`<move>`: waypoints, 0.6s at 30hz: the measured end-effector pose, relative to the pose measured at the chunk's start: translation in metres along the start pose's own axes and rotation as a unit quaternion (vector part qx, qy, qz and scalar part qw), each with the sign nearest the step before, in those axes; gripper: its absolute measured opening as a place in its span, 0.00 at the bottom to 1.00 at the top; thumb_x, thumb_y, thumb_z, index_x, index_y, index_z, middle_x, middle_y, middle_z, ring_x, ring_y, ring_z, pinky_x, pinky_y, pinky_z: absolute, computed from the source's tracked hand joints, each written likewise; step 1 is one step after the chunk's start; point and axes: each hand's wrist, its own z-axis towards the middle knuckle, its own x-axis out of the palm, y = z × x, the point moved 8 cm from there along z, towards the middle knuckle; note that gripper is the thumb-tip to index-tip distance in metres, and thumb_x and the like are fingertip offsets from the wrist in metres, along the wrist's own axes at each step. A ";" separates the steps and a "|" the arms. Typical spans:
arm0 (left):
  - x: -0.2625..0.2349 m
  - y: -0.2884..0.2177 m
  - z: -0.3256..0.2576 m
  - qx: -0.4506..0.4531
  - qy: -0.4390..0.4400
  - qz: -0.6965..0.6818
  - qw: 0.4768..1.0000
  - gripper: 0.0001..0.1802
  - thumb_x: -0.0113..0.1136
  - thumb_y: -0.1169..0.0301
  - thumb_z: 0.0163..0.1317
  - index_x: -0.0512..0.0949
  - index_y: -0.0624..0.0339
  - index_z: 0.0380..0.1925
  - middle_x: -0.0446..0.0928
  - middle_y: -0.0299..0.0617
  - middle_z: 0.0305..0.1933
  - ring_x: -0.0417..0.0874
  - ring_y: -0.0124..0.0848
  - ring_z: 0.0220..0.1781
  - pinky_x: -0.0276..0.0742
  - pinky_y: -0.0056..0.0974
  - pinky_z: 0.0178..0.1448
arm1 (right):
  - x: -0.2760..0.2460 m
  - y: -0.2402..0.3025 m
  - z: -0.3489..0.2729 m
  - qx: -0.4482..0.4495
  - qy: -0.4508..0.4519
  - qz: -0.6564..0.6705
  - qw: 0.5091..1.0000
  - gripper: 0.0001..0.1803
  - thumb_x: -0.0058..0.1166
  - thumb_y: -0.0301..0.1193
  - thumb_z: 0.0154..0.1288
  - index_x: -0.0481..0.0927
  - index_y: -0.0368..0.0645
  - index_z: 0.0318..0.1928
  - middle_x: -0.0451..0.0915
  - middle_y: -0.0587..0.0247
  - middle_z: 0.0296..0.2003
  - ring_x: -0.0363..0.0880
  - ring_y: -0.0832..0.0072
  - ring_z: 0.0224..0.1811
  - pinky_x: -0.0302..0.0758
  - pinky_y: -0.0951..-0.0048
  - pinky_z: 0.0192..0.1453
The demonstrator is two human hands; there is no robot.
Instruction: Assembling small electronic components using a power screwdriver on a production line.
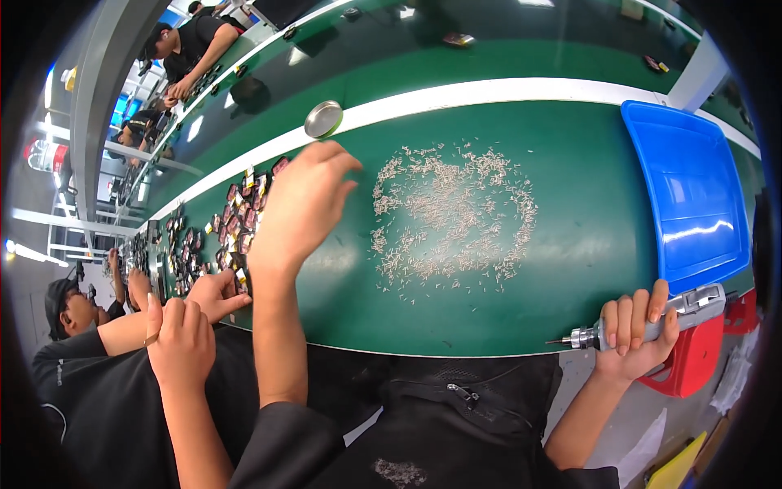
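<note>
My right hand (639, 330) is wrapped round a grey electric screwdriver (664, 324) at the table's near right edge. The tool lies sideways, its thin bit pointing left. My left hand (305, 200) hovers left of the middle, fingers bent and a small gap between thumb and forefinger. Nothing shows in that gap; the remaining fingers are partly hidden. To its right, many tiny silvery screw-like pieces (452, 216) lie spread over the green tabletop (582, 212). Left of it are clustered small dark parts (236, 216) with pink and yellow patches.
A round shallow tin (324, 120) rests by the white rail (481, 90). At the right is a blue plastic tray (696, 204), with a red stool (692, 354) below. Close on my left, a co-worker's hands (183, 338) are at the table edge. More people sit farther along.
</note>
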 end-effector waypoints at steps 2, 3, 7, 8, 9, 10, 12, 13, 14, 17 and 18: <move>0.012 -0.002 0.001 0.001 0.012 -0.018 1.000 0.11 0.63 0.78 0.51 0.80 0.65 0.37 0.78 0.46 0.42 0.79 0.46 0.43 0.74 0.43 0.48 | -0.004 0.001 -0.001 0.002 -0.008 0.012 1.000 0.13 0.41 0.37 0.71 0.63 0.44 0.31 0.61 0.69 0.13 0.58 0.79 0.11 0.62 0.76 0.19; 0.018 -0.003 0.001 0.001 0.023 -0.035 0.999 0.10 0.63 0.78 0.51 0.80 0.66 0.35 0.78 0.46 0.41 0.80 0.46 0.42 0.75 0.43 0.47 | -0.003 0.001 0.000 0.000 -0.009 0.011 1.000 0.13 0.41 0.37 0.71 0.63 0.44 0.31 0.61 0.69 0.13 0.58 0.79 0.11 0.62 0.76 0.19; 0.025 -0.006 0.003 0.013 -0.004 -0.029 0.999 0.07 0.62 0.78 0.52 0.80 0.66 0.33 0.77 0.45 0.37 0.80 0.44 0.39 0.75 0.42 0.44 | -0.002 -0.002 0.000 0.008 -0.006 0.006 1.000 0.13 0.42 0.38 0.71 0.63 0.44 0.31 0.61 0.69 0.13 0.58 0.80 0.11 0.62 0.76 0.19; 0.026 -0.007 0.004 0.014 -0.004 -0.030 0.999 0.07 0.62 0.78 0.52 0.80 0.66 0.33 0.77 0.45 0.37 0.80 0.44 0.39 0.75 0.42 0.44 | -0.002 -0.002 0.000 0.007 -0.006 0.009 1.000 0.13 0.42 0.38 0.71 0.63 0.44 0.31 0.62 0.69 0.13 0.58 0.80 0.11 0.62 0.77 0.19; 0.027 -0.010 0.004 0.021 -0.007 -0.015 1.000 0.07 0.62 0.78 0.52 0.80 0.65 0.32 0.77 0.44 0.36 0.80 0.43 0.38 0.75 0.42 0.44 | -0.003 -0.002 0.000 0.007 -0.007 0.008 1.000 0.13 0.42 0.38 0.71 0.63 0.44 0.31 0.62 0.69 0.13 0.58 0.80 0.11 0.62 0.77 0.19; 0.027 -0.012 0.004 0.027 -0.010 0.000 1.000 0.06 0.62 0.77 0.52 0.81 0.65 0.32 0.77 0.43 0.35 0.80 0.42 0.38 0.75 0.42 0.43 | -0.003 -0.001 -0.001 0.004 -0.007 0.008 1.000 0.13 0.42 0.38 0.71 0.63 0.44 0.31 0.62 0.69 0.13 0.58 0.80 0.11 0.62 0.77 0.19; 0.026 -0.013 0.003 0.027 -0.010 0.002 1.000 0.06 0.61 0.77 0.53 0.80 0.65 0.31 0.76 0.43 0.35 0.79 0.42 0.38 0.75 0.42 0.43 | -0.002 -0.001 -0.001 0.001 -0.007 0.008 1.000 0.13 0.42 0.38 0.71 0.62 0.44 0.31 0.62 0.69 0.13 0.58 0.80 0.10 0.62 0.77 0.19; 0.025 -0.013 0.003 0.027 -0.010 0.004 1.000 0.05 0.61 0.77 0.53 0.80 0.64 0.31 0.76 0.42 0.35 0.79 0.42 0.37 0.75 0.42 0.42 | -0.001 -0.002 0.000 0.004 -0.010 0.008 1.000 0.13 0.42 0.38 0.71 0.62 0.44 0.31 0.62 0.69 0.13 0.58 0.80 0.10 0.62 0.77 0.19; 0.026 -0.014 0.004 0.030 -0.010 0.000 0.999 0.05 0.61 0.77 0.53 0.80 0.64 0.31 0.76 0.42 0.35 0.79 0.42 0.37 0.75 0.42 0.42 | -0.002 -0.001 -0.001 0.006 -0.015 0.004 1.000 0.13 0.41 0.38 0.71 0.62 0.44 0.31 0.62 0.69 0.13 0.58 0.80 0.10 0.61 0.77 0.19; 0.027 -0.017 0.004 0.034 -0.004 0.023 0.999 0.04 0.61 0.76 0.53 0.79 0.64 0.29 0.76 0.42 0.35 0.79 0.41 0.37 0.75 0.42 0.42 | -0.003 -0.001 -0.002 0.008 -0.019 0.008 1.000 0.13 0.41 0.38 0.71 0.62 0.44 0.30 0.62 0.68 0.13 0.58 0.80 0.10 0.61 0.76 0.19; 0.025 -0.017 0.004 0.042 -0.013 0.025 0.999 0.03 0.62 0.76 0.52 0.79 0.64 0.28 0.76 0.42 0.34 0.79 0.42 0.37 0.75 0.42 0.41 | -0.002 -0.001 -0.002 0.007 -0.018 0.008 1.000 0.13 0.41 0.38 0.71 0.62 0.44 0.30 0.62 0.68 0.13 0.58 0.80 0.10 0.61 0.76 0.19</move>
